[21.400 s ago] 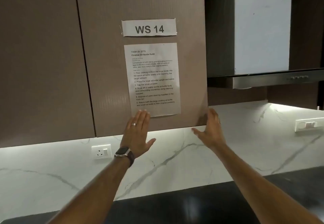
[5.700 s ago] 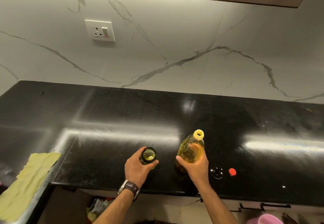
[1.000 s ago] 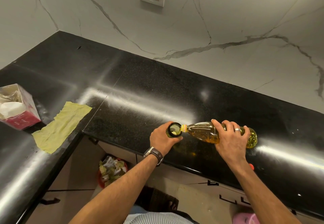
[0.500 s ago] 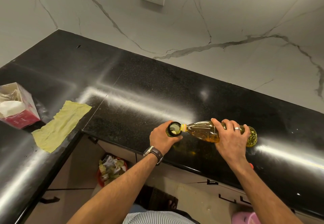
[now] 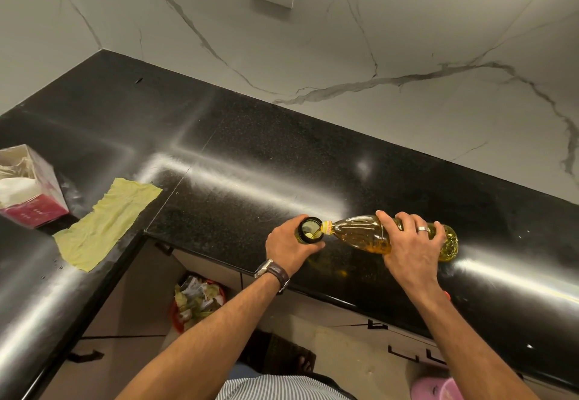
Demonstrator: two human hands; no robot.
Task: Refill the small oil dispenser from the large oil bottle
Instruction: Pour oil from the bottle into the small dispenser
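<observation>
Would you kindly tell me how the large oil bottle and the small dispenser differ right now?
The large oil bottle is clear and lies tipped nearly flat in the right hand; the small dispenser is dark and stands upright in the left hand. The bottle has a narrow yellow neck, the dispenser a wider open mouth. Both are uncapped and hold yellow oil.

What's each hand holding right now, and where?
Left hand grips the small dispenser just below its open mouth; right hand grips the tilted oil bottle around its body.

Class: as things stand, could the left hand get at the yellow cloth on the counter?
Probably not yet: the left hand grips the small dispenser under the pouring large bottle. The counter between it and the yellow cloth looks bare.
</observation>
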